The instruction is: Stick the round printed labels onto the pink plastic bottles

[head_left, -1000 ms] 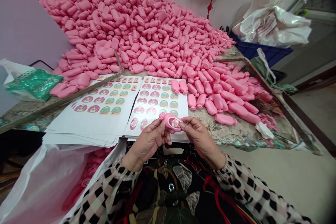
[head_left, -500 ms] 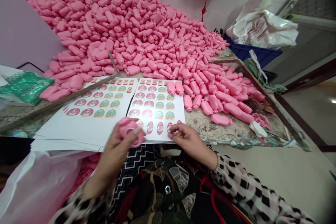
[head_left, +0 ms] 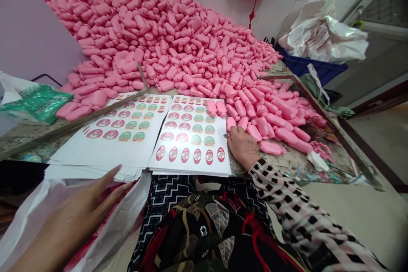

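Note:
My left hand, slightly blurred, is open with fingers stretched out over a white plastic bag beside my lap; nothing shows in it. At the near edge of the bottle pile, my right hand has its fingers closed around the neck end of a small pink bottle, partly covering it. Between the hands lie two stacks of sticker sheets: a left sheet and a right sheet, with round-topped pink and green labels and oval red ones. Two pink bottles rest on the right sheet's upper corner.
A huge heap of pink bottles fills the table's back. A wooden strip crosses the left side. At far left sits a green-and-white package. A blue crate with white bags stands at right.
The pink bottle has left my left hand, which moved down and left over the bag and opened. My right hand moved from the sticker sheet up and right to a bottle.

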`<control>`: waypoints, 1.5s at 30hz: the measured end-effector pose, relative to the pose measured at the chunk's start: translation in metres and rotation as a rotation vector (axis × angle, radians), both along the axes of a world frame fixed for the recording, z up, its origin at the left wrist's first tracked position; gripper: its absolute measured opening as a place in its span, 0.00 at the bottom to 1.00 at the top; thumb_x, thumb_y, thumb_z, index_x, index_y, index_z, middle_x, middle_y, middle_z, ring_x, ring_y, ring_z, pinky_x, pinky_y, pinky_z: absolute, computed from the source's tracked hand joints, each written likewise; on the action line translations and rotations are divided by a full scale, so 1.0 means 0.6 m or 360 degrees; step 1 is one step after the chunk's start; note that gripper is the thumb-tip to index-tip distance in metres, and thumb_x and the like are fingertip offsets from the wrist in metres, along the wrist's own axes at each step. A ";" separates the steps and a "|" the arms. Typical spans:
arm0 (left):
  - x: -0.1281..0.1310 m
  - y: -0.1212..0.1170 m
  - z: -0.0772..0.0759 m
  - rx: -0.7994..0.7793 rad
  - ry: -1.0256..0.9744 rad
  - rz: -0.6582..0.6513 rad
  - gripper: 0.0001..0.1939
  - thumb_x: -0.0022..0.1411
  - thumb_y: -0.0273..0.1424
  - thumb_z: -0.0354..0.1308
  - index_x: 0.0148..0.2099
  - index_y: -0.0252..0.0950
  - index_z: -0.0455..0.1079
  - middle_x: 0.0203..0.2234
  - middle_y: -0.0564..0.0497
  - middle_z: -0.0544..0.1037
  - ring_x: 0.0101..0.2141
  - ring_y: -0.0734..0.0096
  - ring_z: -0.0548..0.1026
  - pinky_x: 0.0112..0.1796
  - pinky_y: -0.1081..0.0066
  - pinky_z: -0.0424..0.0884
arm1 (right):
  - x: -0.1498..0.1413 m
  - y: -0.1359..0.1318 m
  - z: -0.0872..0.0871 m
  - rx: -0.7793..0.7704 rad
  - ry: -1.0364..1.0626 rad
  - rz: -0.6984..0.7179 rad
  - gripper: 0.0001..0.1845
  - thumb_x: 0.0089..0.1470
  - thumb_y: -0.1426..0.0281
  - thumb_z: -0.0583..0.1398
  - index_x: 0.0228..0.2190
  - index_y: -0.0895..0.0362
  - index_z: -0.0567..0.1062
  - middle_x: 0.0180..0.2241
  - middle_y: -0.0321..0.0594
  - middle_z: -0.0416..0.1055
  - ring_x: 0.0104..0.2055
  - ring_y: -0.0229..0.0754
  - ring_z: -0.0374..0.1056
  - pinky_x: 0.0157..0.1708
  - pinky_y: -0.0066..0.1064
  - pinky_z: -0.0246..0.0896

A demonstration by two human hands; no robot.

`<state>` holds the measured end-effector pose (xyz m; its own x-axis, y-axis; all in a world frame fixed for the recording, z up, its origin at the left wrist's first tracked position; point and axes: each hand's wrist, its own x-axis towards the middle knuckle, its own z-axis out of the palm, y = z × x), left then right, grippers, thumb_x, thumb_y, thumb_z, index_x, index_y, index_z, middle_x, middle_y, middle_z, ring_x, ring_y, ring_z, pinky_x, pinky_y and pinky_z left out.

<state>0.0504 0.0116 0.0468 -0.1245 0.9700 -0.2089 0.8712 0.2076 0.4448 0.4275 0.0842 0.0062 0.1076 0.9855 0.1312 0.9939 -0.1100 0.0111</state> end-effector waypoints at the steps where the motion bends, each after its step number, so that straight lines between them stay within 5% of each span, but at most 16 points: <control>1: 0.029 0.005 0.009 0.0021 -0.0010 -0.0158 0.27 0.54 0.49 0.52 0.54 0.46 0.65 0.37 0.50 0.78 0.34 0.56 0.75 0.37 0.58 0.69 | 0.002 0.000 0.002 0.0012 0.0013 -0.0009 0.14 0.58 0.66 0.50 0.42 0.59 0.68 0.40 0.52 0.68 0.34 0.46 0.67 0.27 0.32 0.53; 7: 0.164 0.041 0.021 0.0337 -0.0347 -0.0843 0.24 0.60 0.43 0.49 0.58 0.45 0.62 0.54 0.48 0.67 0.53 0.58 0.65 0.50 0.59 0.63 | 0.033 -0.032 0.056 0.0232 0.0691 -0.0049 0.13 0.50 0.63 0.58 0.37 0.56 0.70 0.33 0.42 0.71 0.33 0.43 0.65 0.28 0.31 0.53; 10: 0.222 0.051 0.027 0.0387 -0.0544 -0.1040 0.29 0.59 0.41 0.53 0.61 0.46 0.56 0.60 0.48 0.60 0.58 0.58 0.56 0.56 0.55 0.53 | 0.032 -0.069 0.092 -0.0053 0.1392 0.0164 0.11 0.47 0.61 0.60 0.31 0.56 0.70 0.28 0.37 0.69 0.29 0.38 0.63 0.27 0.29 0.54; 13: 0.274 0.053 0.020 0.0140 -0.0932 -0.1160 0.35 0.51 0.39 0.61 0.61 0.45 0.56 0.56 0.46 0.64 0.55 0.55 0.61 0.54 0.55 0.55 | 0.016 -0.104 0.110 -0.0571 0.1981 0.0352 0.10 0.45 0.63 0.62 0.27 0.56 0.70 0.25 0.33 0.67 0.26 0.35 0.61 0.26 0.28 0.55; 16: 0.309 0.049 -0.006 -0.0485 -0.1309 -0.1161 0.26 0.48 0.38 0.63 0.51 0.39 0.67 0.38 0.48 0.76 0.38 0.61 0.72 0.40 0.63 0.67 | 0.008 -0.118 0.099 -0.0740 0.2214 0.0417 0.11 0.45 0.63 0.63 0.29 0.56 0.70 0.25 0.32 0.67 0.27 0.35 0.62 0.28 0.28 0.56; 19: 0.322 0.046 -0.030 -0.0772 -0.1476 -0.1055 0.14 0.50 0.36 0.61 0.39 0.35 0.69 0.25 0.55 0.71 0.27 0.72 0.68 0.30 0.72 0.64 | 0.018 -0.108 0.065 -0.0462 0.2055 0.0368 0.14 0.52 0.58 0.57 0.35 0.55 0.71 0.29 0.34 0.68 0.30 0.37 0.63 0.31 0.29 0.58; 24: 0.323 0.048 -0.032 -0.0236 -0.1089 -0.0890 0.11 0.52 0.39 0.59 0.28 0.36 0.66 0.21 0.56 0.66 0.25 0.73 0.63 0.27 0.74 0.58 | 0.034 -0.091 0.011 0.0000 0.1018 0.0231 0.15 0.59 0.61 0.50 0.36 0.53 0.74 0.35 0.39 0.69 0.38 0.41 0.64 0.37 0.32 0.55; 28: 0.327 0.051 -0.030 0.0188 -0.0732 -0.1071 0.11 0.59 0.35 0.52 0.42 0.41 0.70 0.32 0.50 0.73 0.34 0.63 0.69 0.36 0.67 0.62 | 0.021 -0.089 0.001 0.0067 0.0604 0.0253 0.13 0.60 0.65 0.50 0.36 0.52 0.73 0.34 0.39 0.69 0.37 0.41 0.65 0.34 0.30 0.53; 32: 0.329 0.050 -0.042 0.0277 -0.0457 -0.1183 0.23 0.61 0.37 0.49 0.58 0.43 0.60 0.46 0.43 0.71 0.42 0.54 0.71 0.40 0.59 0.64 | 0.012 -0.084 0.003 0.0063 0.0439 0.0288 0.13 0.60 0.65 0.49 0.35 0.53 0.72 0.34 0.39 0.69 0.36 0.41 0.64 0.32 0.30 0.51; 37: 0.328 0.043 -0.057 0.0263 -0.0389 -0.1336 0.27 0.57 0.37 0.56 0.58 0.43 0.60 0.58 0.41 0.60 0.46 0.48 0.70 0.44 0.54 0.64 | 0.013 -0.077 0.010 0.0026 0.0328 0.0343 0.13 0.60 0.65 0.50 0.34 0.54 0.73 0.33 0.39 0.69 0.37 0.41 0.64 0.32 0.31 0.50; 45: 0.336 0.031 -0.056 0.0356 0.0175 -0.1487 0.25 0.59 0.35 0.54 0.58 0.41 0.58 0.60 0.39 0.56 0.43 0.54 0.72 0.41 0.56 0.68 | 0.031 -0.065 0.011 -0.0054 0.0366 0.0472 0.11 0.59 0.65 0.52 0.34 0.53 0.74 0.33 0.38 0.69 0.36 0.39 0.64 0.30 0.30 0.50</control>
